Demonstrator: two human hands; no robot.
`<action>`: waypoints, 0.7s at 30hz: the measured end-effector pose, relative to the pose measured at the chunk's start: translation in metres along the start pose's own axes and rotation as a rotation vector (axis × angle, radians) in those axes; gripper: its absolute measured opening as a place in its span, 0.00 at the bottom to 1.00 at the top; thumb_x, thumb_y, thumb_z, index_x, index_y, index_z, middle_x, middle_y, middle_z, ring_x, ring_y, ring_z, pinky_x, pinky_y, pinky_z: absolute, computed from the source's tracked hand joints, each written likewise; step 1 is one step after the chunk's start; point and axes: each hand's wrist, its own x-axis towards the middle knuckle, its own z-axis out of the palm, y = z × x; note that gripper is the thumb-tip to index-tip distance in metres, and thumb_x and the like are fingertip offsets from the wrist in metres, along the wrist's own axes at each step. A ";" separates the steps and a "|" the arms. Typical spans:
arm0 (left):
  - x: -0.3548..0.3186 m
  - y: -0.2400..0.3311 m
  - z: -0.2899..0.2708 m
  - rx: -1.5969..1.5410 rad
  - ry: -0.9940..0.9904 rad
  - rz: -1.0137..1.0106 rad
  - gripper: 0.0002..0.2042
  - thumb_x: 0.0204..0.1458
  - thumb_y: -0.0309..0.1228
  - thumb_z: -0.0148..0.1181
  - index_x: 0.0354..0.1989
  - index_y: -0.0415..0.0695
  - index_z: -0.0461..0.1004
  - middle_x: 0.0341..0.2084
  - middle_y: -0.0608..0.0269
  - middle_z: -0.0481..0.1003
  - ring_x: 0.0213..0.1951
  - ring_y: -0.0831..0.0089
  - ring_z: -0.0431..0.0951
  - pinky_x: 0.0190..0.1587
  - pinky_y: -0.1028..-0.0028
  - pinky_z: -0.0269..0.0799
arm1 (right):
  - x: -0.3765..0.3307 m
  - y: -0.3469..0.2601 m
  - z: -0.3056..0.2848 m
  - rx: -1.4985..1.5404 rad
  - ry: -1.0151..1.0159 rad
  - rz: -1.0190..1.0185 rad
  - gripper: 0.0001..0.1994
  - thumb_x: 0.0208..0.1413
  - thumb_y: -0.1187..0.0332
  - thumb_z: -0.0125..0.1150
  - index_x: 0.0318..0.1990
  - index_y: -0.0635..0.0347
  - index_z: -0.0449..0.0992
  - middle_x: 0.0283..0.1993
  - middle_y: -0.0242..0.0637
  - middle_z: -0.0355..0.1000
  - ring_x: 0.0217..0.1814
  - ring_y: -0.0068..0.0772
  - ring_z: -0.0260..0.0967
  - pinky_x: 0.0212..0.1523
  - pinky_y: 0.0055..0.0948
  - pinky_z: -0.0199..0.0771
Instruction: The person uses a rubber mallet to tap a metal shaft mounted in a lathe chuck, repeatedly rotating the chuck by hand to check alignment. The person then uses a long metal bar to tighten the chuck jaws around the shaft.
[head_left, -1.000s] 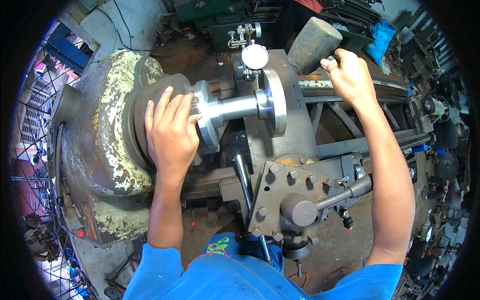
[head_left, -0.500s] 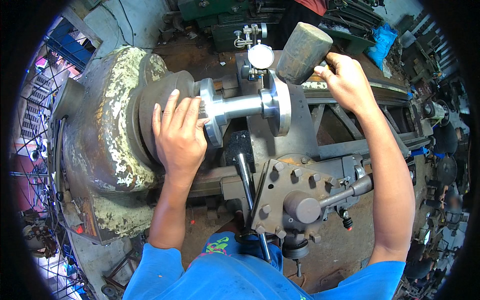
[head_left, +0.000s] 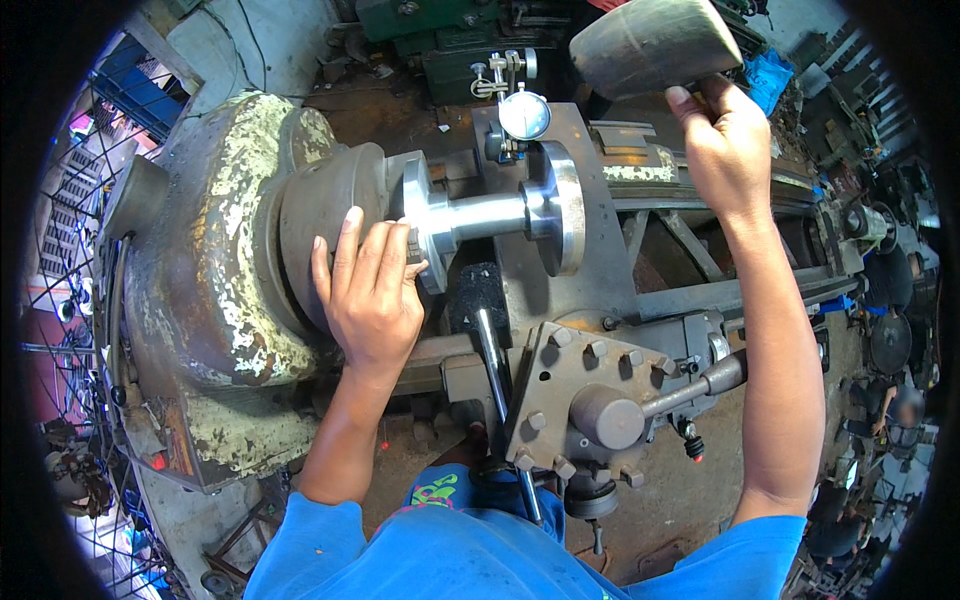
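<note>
My left hand [head_left: 375, 295] lies with fingers stretched over the dark lathe chuck [head_left: 325, 215], its fingertips near the chuck's jaw. Clamped in that chuck is a shiny flanged metal shaft [head_left: 488, 213], with one disc at the chuck end and another at its free end. My right hand [head_left: 728, 150] grips a mallet and holds it raised at the upper right; the big dark mallet head [head_left: 655, 48] is clear of the shaft, and the hand mostly hides the handle. Behind the free-end disc stands a round dial indicator [head_left: 525, 115] on a jointed stand.
In front of the shaft sits a bolted square tool post [head_left: 590, 400] with a lever handle [head_left: 720, 373]. A bright steel bar [head_left: 492, 360] slants beside it. The peeling headstock [head_left: 190, 280] fills the left. Lathe bed rails [head_left: 720, 290] run right. A person [head_left: 905, 415] is at the far right.
My right hand has lifted the mallet up and to the right, away from the free-end disc, and its head has tilted. The left hand stays on the chuck, shifted very slightly.
</note>
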 end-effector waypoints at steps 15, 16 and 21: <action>0.021 -0.005 -0.008 -0.078 -0.028 0.013 0.20 0.49 0.26 0.63 0.54 0.47 0.80 0.51 0.62 0.79 0.64 0.57 0.71 0.69 0.50 0.55 | -0.007 0.004 -0.005 -0.281 -0.118 0.165 0.14 0.59 0.62 0.62 0.39 0.67 0.79 0.37 0.57 0.78 0.43 0.61 0.77 0.44 0.46 0.76; 0.024 -0.006 -0.008 -0.078 -0.031 0.018 0.20 0.49 0.26 0.63 0.53 0.47 0.80 0.51 0.62 0.79 0.64 0.58 0.71 0.69 0.50 0.56 | -0.007 0.006 -0.006 -0.309 -0.137 0.198 0.14 0.59 0.62 0.62 0.38 0.68 0.79 0.37 0.57 0.78 0.43 0.61 0.77 0.44 0.47 0.76; 0.036 -0.012 -0.005 -0.125 -0.053 0.011 0.18 0.51 0.27 0.64 0.53 0.46 0.80 0.51 0.60 0.80 0.63 0.58 0.72 0.69 0.52 0.56 | -0.008 0.014 -0.001 -0.330 -0.162 0.206 0.16 0.60 0.59 0.62 0.36 0.68 0.78 0.35 0.59 0.77 0.41 0.61 0.76 0.43 0.47 0.75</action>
